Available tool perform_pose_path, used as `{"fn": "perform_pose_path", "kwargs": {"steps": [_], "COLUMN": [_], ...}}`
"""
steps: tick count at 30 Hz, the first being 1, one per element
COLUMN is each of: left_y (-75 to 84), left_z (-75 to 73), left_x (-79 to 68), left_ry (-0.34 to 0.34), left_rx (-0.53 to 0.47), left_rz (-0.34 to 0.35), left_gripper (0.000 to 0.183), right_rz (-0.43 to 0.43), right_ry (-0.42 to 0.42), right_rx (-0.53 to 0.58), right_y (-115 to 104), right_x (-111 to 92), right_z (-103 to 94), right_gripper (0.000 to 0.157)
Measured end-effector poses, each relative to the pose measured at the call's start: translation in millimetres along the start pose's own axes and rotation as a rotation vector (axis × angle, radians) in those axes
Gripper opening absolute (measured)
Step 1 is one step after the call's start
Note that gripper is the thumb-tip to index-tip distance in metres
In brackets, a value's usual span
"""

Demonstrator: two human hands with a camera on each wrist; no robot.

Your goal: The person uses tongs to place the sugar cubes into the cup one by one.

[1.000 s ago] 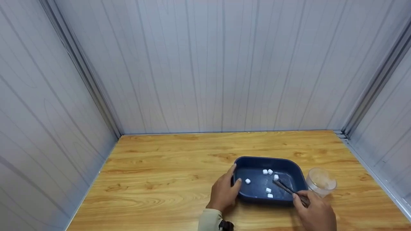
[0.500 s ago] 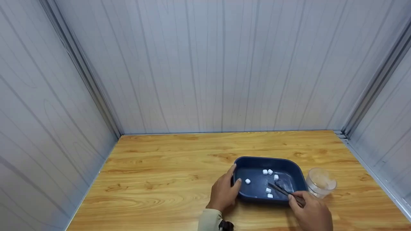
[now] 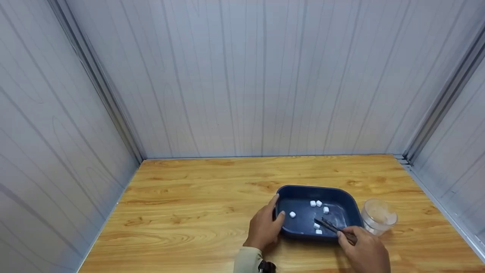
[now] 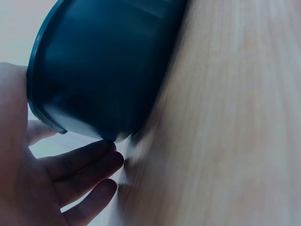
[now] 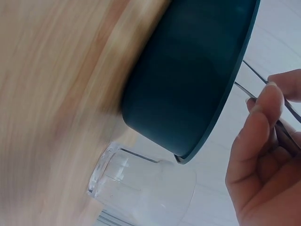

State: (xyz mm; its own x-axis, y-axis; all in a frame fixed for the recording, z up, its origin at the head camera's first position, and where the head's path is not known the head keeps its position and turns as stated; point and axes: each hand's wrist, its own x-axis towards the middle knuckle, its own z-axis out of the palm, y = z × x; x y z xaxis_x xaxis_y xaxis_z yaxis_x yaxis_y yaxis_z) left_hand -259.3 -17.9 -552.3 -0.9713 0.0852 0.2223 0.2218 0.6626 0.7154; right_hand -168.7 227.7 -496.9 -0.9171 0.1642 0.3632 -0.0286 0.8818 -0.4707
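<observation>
The tray is sitting on the bench, showing dark blue from above and a deeper teal in the wrist views; its corners are curving softly, its walls are standing deep and smooth, and its floor is carrying a faint pale sheen toward the right end. Inside the tray six cubes are lying, small, white and blunt-edged: two side by side near its far wall, one just nearer and to the right of that pair, one alone toward its left end, and two close together toward its near wall.

The left hand is holding the tray at its left end, its grip clamping that wall, with the thumb reaching over the rim and the other fingers lying outside. A pale sleeve and a dark wristband are showing behind it.

The right hand is hovering at the tray's near right corner, its grip pinching the tweezers between thumb and fingers. The tweezers are slanting over the tray's rim, dark and slim, their tips spreading apart by the nearer pair of cubes; whether they are touching one is hard to tell.

The cup, clear and round, is standing upright just right of the tray, something white showing low in it
</observation>
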Motion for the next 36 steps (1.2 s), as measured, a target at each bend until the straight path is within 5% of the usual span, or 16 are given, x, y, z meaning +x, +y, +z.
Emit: {"fn": "perform_pose_path", "kwargs": {"steps": [19,36], "left_y": [-2.3,-2.0], "left_z": [1.1,1.3], "left_x": [-0.6,-0.3], "left_ry": [0.022,0.021], "left_rx": [-0.011,-0.007], "left_rz": [0.037,0.024], "left_gripper": [0.055,0.056], "right_rz": [0.015,-0.008], "right_ry": [-0.093,-0.056], "right_rx": [-0.011,-0.016], "right_y": [-0.9,-1.3], "right_x": [1.5,0.5], "right_z": [1.1,6.1], "right_gripper": [0.018,0.016]}}
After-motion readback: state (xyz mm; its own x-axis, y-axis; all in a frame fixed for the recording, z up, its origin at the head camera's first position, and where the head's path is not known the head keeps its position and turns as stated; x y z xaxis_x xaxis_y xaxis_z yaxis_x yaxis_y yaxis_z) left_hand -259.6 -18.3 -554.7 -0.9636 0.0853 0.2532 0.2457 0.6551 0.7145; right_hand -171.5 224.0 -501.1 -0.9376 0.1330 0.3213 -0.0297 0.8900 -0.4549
